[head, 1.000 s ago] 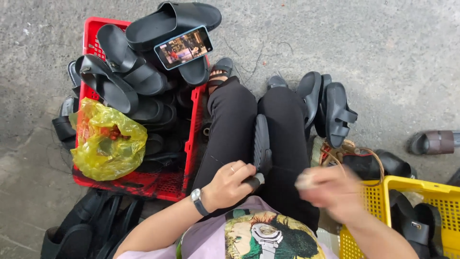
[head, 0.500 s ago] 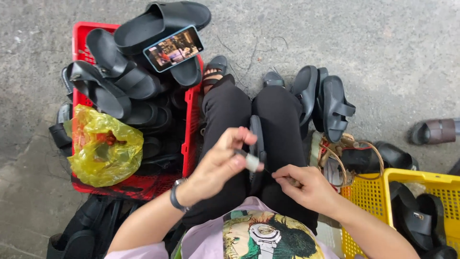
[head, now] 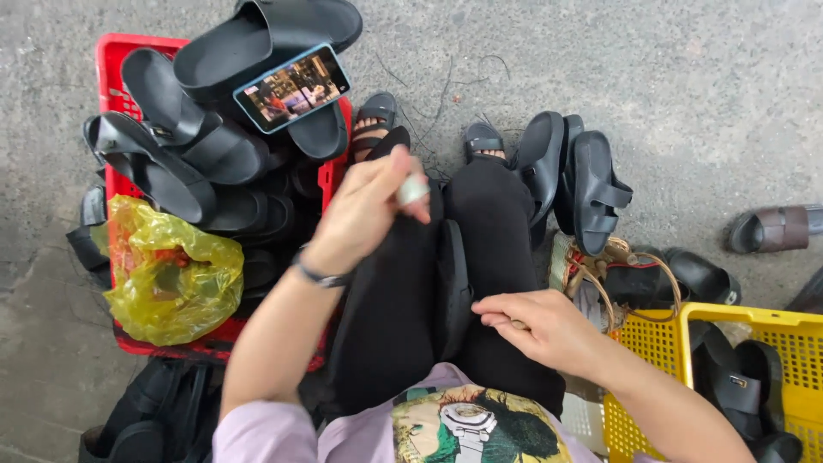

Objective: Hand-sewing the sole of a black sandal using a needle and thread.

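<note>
Black sandal (head: 452,283) lies lengthwise in the gap between the person's thighs, on black trousers, toe end pointing away from the body. Right hand (head: 540,330) rests on the right thigh just beside it, fingers curled shut, fingertips touching the sandal's edge; cannot tell if anything is pinched inside. Left hand (head: 364,210) is raised above the left knee, fingers closed on a small pale object (head: 412,189), blurred, kind unclear. Dark wristband (head: 319,274) on the left wrist.

Left of the legs: red crate (head: 116,60) piled with black sandals, a phone (head: 292,87) with lit screen lying on the top sandal. Yellow plastic bag (head: 171,274) sits at the crate's near edge.

Right of the legs: two black sandals (head: 574,180) standing on edge against each other, next to the right foot. Nearer the body, a yellow crate (head: 771,321) with more black sandals inside. Brown sandal (head: 776,227) alone on the concrete, well apart at far right.
</note>
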